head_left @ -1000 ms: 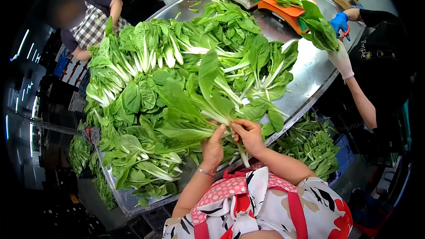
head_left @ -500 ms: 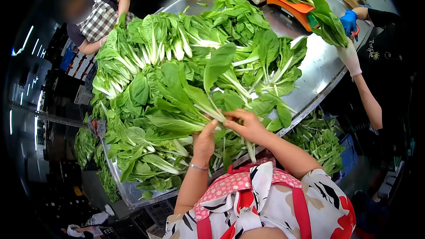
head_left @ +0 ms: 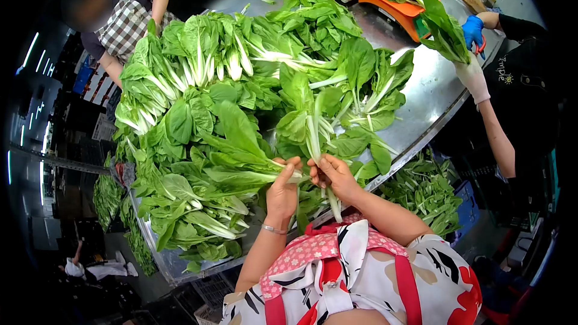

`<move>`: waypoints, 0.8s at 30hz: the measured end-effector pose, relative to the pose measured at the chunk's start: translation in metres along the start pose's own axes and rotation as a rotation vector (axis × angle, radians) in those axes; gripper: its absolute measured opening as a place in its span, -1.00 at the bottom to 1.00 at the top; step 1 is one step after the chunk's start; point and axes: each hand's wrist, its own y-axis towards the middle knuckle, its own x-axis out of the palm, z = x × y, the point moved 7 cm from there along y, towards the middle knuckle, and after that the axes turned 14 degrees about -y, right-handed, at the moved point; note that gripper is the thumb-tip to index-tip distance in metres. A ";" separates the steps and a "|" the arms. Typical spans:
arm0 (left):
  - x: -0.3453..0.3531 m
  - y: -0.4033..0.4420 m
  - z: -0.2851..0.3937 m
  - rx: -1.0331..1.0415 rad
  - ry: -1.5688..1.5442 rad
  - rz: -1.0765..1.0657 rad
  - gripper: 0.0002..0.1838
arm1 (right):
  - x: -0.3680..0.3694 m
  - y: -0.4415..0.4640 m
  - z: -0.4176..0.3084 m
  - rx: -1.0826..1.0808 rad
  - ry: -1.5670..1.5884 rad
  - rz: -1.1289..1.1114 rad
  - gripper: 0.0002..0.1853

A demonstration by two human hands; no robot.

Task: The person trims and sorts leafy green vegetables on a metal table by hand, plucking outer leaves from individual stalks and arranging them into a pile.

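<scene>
My left hand [head_left: 283, 191] is closed around the pale stem base of a leafy green [head_left: 235, 147], whose broad leaves point up and to the left. Close beside it, my right hand [head_left: 337, 177] pinches the white stalks of another leafy green [head_left: 313, 129], held upright with its leaves away from me. A small gap lies between the two hands. Under and around them spreads a large heap of the same greens [head_left: 180, 120], with a row of white-stemmed heads [head_left: 205, 60] along its far side.
The metal table [head_left: 430, 93] has its edge close to my body. Orange scale [head_left: 391, 6] stands at the far right, bearing greens. A co-worker's blue-gloved hand [head_left: 474, 33] holds red-handled scissors there. Another person in a checked apron [head_left: 126, 27] stands far left. More greens [head_left: 424, 195] lie below the table.
My hands have moved apart slightly. A leafy green has come away with my right hand and now stands upright, while the rest stays in my left hand.
</scene>
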 end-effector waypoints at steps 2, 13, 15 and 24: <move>0.003 0.002 -0.002 -0.005 0.003 -0.009 -0.75 | -0.003 -0.002 0.004 0.031 -0.001 -0.027 -0.70; 0.014 -0.006 -0.003 0.068 0.562 0.019 -0.83 | -0.020 0.000 -0.039 -0.275 -0.728 0.264 -0.76; 0.014 -0.009 0.001 0.094 0.710 0.068 -0.84 | -0.017 0.005 -0.032 -0.117 -0.555 0.198 -0.78; 0.007 -0.002 0.016 0.262 0.496 0.017 -0.77 | -0.002 -0.024 -0.031 -0.464 -0.070 0.324 -0.80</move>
